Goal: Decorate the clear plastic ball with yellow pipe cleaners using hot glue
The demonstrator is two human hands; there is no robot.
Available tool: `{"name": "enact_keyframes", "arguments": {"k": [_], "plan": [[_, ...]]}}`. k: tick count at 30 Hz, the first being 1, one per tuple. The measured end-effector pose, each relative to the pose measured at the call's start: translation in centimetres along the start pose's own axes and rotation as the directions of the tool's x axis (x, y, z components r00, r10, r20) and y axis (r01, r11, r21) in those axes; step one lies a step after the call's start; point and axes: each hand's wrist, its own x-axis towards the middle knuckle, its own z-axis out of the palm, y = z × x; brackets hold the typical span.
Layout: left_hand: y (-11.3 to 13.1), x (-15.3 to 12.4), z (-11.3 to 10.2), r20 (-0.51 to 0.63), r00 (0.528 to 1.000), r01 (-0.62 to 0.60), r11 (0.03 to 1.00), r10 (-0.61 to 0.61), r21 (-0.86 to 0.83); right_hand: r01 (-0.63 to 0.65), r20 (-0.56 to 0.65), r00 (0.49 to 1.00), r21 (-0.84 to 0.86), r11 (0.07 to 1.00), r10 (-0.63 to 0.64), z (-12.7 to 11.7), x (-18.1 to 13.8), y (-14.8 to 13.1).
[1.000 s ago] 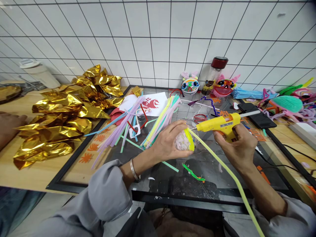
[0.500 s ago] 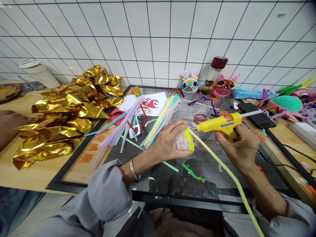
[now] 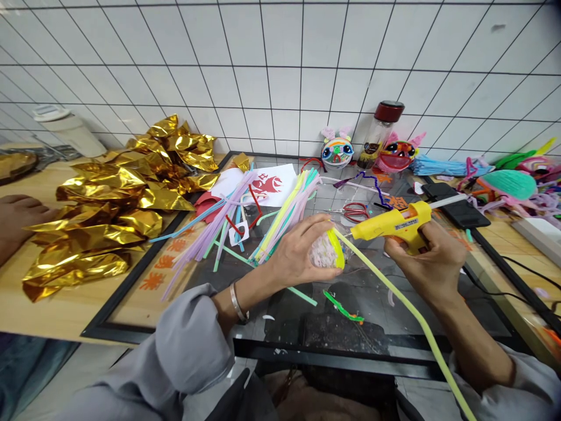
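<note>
Soft, even light falls around the left fingers (image 3: 312,225). Left of them, gold foil (image 3: 105,181) throws bright glare; below, a dark glass panel (image 3: 280,318) carries dim reflections. Beyond them, wall (image 3: 280,35) tile lines splay towards the edges, distorted.

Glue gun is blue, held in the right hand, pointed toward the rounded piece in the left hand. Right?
Wrong on the colour: the head view shows the glue gun is yellow. The rest stands: it is held in the right hand, pointed toward the rounded piece in the left hand.
</note>
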Motion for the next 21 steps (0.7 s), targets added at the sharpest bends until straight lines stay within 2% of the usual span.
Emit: {"name": "enact_keyframes", "arguments": {"k": [10,17,21], "plan": [[-0.15,-0.03,0.0,0.013,1.0,0.008,1.0,-0.008,0.008,0.038,-0.014,0.999,0.003,0.999,-0.038,-0.07,-0.06,0.14],[-0.11,0.06,-0.05,0.008,1.0,-0.015,1.0,0.015,-0.01,0.012,-0.017,1.0,-0.014,1.0,-0.012,0.2,-0.18,0.25],[0.17,0.14,-0.26,0.021,1.0,0.006,1.0,-0.005,-0.008,0.056,-0.047,0.997,-0.01,0.998,-0.056,0.29,-0.17,0.19]]}}
